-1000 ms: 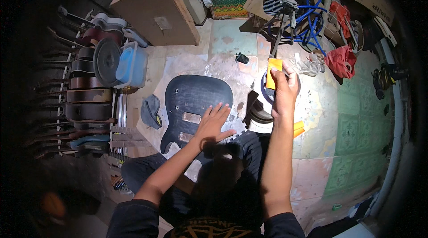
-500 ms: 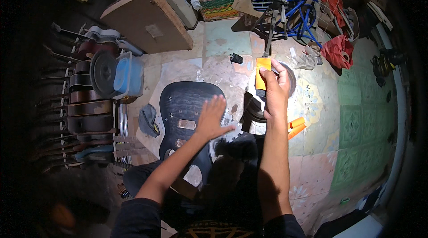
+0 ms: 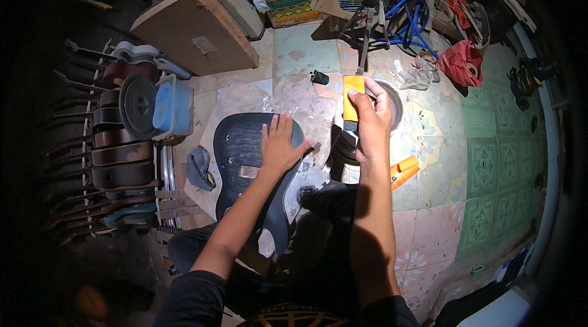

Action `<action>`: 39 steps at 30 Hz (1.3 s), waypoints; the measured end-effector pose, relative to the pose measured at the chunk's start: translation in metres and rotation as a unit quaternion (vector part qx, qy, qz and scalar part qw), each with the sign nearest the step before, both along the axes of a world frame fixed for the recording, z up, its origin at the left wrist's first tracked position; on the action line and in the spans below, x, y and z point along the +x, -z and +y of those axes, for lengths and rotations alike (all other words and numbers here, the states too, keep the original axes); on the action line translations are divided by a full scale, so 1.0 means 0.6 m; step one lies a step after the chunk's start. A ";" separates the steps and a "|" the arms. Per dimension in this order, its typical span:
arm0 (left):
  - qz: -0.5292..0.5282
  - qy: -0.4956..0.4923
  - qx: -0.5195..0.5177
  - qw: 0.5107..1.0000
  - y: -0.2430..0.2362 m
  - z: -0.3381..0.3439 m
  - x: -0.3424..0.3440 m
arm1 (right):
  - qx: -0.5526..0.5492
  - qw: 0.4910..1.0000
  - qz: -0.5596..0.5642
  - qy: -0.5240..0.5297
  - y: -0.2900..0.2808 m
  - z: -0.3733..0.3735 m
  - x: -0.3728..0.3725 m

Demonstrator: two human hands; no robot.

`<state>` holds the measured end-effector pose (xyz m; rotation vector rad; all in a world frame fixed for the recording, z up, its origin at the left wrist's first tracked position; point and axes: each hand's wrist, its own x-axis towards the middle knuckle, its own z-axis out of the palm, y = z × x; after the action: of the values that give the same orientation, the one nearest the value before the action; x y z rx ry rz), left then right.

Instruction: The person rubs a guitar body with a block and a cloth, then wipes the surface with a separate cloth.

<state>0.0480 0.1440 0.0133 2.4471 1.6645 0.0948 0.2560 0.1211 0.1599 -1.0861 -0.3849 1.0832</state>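
Observation:
A dark electric guitar body (image 3: 236, 143) with cut-out cavities lies flat in front of me. My left hand (image 3: 280, 146) rests on its upper right part, palm down with fingers stretched and thumb out to the right. To the right, my right hand (image 3: 375, 120) grips a sanding block (image 3: 352, 99), orange on its face with a dark end showing below. The thumb presses on the orange face, and the fingers wrap behind it. This block is held up over a round white bucket (image 3: 397, 106), which the hand partly hides.
Orange strips (image 3: 404, 171) lie on the tiled floor beside my right forearm. A grey cap-like cloth (image 3: 199, 168) sits left of the guitar body. Guitars (image 3: 125, 152) line a rack at far left, near a blue-lidded tub (image 3: 174, 106). A tripod (image 3: 367, 33) and blue hose (image 3: 416, 39) stand beyond.
My left hand has slid slightly up on the guitar body, its fingers now pointing more directly away from me. The right hand still holds the sanding block. The whole view has shifted slightly.

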 end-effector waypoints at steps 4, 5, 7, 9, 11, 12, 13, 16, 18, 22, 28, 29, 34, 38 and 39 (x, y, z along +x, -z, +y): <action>0.010 0.055 0.013 0.998 0.000 -0.039 0.005 | 0.012 1.000 0.000 0.004 0.007 0.001 0.003; 0.020 0.062 0.007 0.998 -0.001 -0.038 0.003 | 0.010 1.000 0.000 0.005 0.006 0.001 0.003; 0.041 0.075 -0.006 0.996 -0.016 -0.028 -0.004 | 0.007 1.000 0.002 0.005 0.003 -0.001 0.005; 0.028 0.037 0.000 0.999 -0.002 -0.001 -0.021 | 0.006 1.000 0.007 0.002 0.002 -0.002 0.005; 0.014 -0.022 -0.009 1.000 0.000 0.031 -0.037 | 0.004 1.000 0.004 -0.001 -0.001 -0.003 0.002; 0.019 -0.054 -0.027 0.998 -0.006 0.044 -0.038 | 0.002 1.000 0.002 -0.001 -0.001 -0.003 0.003; 0.020 -0.049 -0.015 0.998 -0.002 0.042 -0.037 | 0.004 1.000 -0.001 -0.001 -0.002 -0.004 0.003; 0.031 -0.006 0.012 0.999 0.006 0.015 -0.030 | 0.012 1.000 -0.001 -0.004 -0.003 -0.001 -0.002; 0.039 0.090 0.019 0.995 -0.004 -0.036 -0.014 | 0.015 1.000 0.002 -0.005 -0.002 0.000 -0.004; 0.019 0.193 -0.027 0.981 -0.008 -0.125 -0.023 | 0.008 1.000 -0.009 -0.002 -0.001 -0.004 -0.005; -0.021 0.220 -0.027 0.975 0.001 -0.152 -0.070 | 0.012 1.000 -0.012 -0.006 0.000 -0.008 -0.019; -0.029 0.213 -0.032 0.976 -0.001 -0.142 -0.069 | 0.012 1.000 -0.011 -0.005 0.001 -0.008 -0.021; -0.029 0.125 0.011 0.992 0.007 -0.072 -0.058 | 0.004 1.000 -0.022 -0.012 0.003 -0.005 -0.031; -0.015 -0.031 0.026 0.999 0.027 0.010 -0.096 | -0.003 0.999 -0.030 -0.019 -0.008 -0.006 -0.037; -0.007 -0.071 0.018 0.997 0.030 0.026 -0.111 | -0.003 0.999 -0.031 -0.019 -0.009 -0.007 -0.036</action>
<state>-0.0187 0.1597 -0.0048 2.3443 1.8444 0.1623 0.2341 0.1171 0.1652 -1.1228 -0.4541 1.0875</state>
